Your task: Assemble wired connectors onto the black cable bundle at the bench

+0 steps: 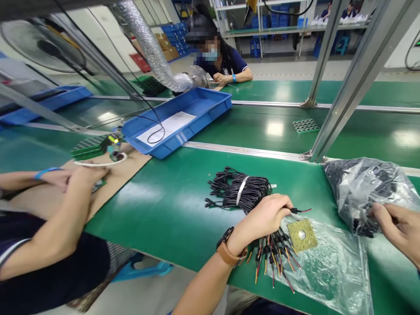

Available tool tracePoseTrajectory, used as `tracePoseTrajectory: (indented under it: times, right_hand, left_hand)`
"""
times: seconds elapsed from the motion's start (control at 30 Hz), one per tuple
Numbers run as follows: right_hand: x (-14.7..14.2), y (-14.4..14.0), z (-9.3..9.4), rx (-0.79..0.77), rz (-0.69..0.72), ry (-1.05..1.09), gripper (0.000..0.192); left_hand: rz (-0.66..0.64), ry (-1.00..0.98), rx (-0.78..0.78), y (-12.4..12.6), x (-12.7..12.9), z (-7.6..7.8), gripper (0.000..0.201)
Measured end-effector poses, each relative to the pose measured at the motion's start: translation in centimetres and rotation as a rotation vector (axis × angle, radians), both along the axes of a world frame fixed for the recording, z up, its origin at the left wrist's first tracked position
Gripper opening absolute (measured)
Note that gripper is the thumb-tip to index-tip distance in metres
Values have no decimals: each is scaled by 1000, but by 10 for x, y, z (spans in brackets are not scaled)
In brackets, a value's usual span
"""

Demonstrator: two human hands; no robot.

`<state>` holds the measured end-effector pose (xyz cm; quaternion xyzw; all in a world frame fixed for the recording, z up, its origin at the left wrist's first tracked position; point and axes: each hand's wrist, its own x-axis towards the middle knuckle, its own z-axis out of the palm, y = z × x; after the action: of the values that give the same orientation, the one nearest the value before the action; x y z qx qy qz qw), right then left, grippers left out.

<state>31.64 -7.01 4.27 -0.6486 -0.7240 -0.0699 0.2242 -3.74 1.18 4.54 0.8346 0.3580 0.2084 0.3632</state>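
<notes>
Head view: single black lead (pixel 300 211) is pinched by left hand (pixel 267 216) fingers, over loose leads (pixel 274 253) w/ red/yellow ends on green table (pixel 170 210). Tied cable bundle (pixel 241 190) lies just behind. Right hand (pixel 398 229) fingers are closed on plastic bag (pixel 364 188) of cables. Blue tray (pixel 183 120) sits farther back; co-worker's arms (pixel 62 218) at left.

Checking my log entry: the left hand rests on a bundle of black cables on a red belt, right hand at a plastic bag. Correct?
Not quite. In the head view the belt is green, not red. The left hand does rest on the cable bundle, and the right hand is at the plastic bag.
</notes>
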Motion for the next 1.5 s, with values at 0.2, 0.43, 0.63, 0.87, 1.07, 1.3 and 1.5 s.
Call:
tracePoseTrajectory:
  times: [0.2, 0.43, 0.63, 0.87, 1.07, 1.3, 1.5]
  right_hand:
    - [-7, 20, -36, -175, 83, -267, 42]
    - [-27, 12, -27, -258, -59, -356, 17]
    - [-25, 13, -36, -329, -90, -351, 16]
    - [-29, 14, -40, -288, -83, -346, 17]
    - [-42, 13, -30, -220, -145, -353, 17]
    - [-45, 11, -23, -159, -182, -295, 19]
    - [-43, 12, -36, -172, -114, -352, 18]
  left_hand:
    - [-148, 124, 18, 3, -7, 7, 14]
    - [-148, 66, -44, 5, -24, 19, 35]
    - [-90, 76, -20, 7, -28, 23, 33]
    - [62, 210, 258, -4, -41, 37, 36]
    - [20, 622, 207, 31, -82, 36, 115]
    - [-46, 548, 328, 50, -89, 29, 101]
    - [-27, 457, 401, 29, -66, 46, 50]
